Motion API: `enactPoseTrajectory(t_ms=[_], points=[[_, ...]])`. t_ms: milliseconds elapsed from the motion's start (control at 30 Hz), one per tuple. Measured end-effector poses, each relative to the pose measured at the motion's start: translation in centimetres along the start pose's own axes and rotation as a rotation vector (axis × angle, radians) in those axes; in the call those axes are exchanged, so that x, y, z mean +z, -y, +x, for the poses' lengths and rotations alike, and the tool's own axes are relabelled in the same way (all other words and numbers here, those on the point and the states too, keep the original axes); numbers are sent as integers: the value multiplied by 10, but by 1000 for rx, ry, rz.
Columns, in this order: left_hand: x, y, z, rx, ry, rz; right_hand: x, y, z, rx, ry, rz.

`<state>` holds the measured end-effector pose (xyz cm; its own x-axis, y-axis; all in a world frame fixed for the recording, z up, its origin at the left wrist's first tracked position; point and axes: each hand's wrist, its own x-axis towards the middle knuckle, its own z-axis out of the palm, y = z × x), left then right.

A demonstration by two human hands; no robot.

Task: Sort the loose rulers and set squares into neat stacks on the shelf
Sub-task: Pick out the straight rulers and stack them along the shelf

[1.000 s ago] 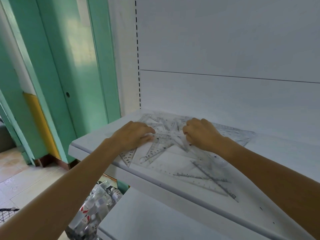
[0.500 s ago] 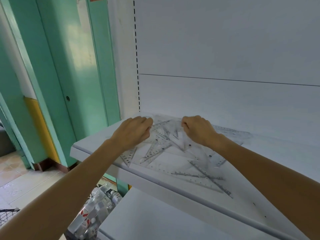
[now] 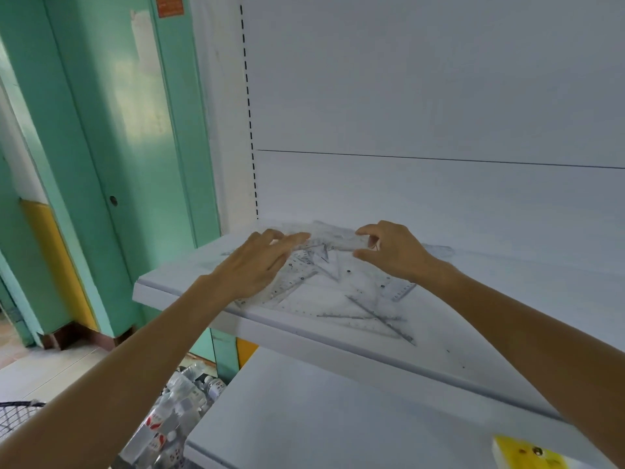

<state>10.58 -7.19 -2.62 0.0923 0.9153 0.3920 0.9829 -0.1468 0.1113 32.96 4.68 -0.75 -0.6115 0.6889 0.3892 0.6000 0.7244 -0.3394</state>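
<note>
Clear plastic rulers and set squares (image 3: 326, 277) lie in a loose, overlapping heap on a white shelf (image 3: 182, 282), near its left end and towards the back panel. A few long rulers (image 3: 368, 316) cross one another closer to the front edge. The left hand (image 3: 257, 265) rests on the left side of the heap with fingers stretched out and slightly spread. The right hand (image 3: 395, 255), a little apart from it, has thumb and fingers curled, pinching the end of a clear strip (image 3: 334, 241) raised just above the heap; the strip is too blurred to tell its kind. Below sits a lower white shelf (image 3: 321, 418) with a yellow item (image 3: 527, 455) at its near corner. To the left stand a teal door (image 3: 135, 164) and, on the floor, plastic bottles (image 3: 176, 414).
</note>
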Motion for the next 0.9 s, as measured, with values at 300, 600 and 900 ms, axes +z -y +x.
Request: enactPoseTrajectory(t_ms=[300,600,900], points=[[20,-86,4,58,80,-254,-40,-45,-89,148,-79,-60],[27,-196,39,206,32,-198,-116,-106,-172,279,-118,-171],[62,-333,82,259,-80,-339,-206,-207,-256,338,-140,-203]])
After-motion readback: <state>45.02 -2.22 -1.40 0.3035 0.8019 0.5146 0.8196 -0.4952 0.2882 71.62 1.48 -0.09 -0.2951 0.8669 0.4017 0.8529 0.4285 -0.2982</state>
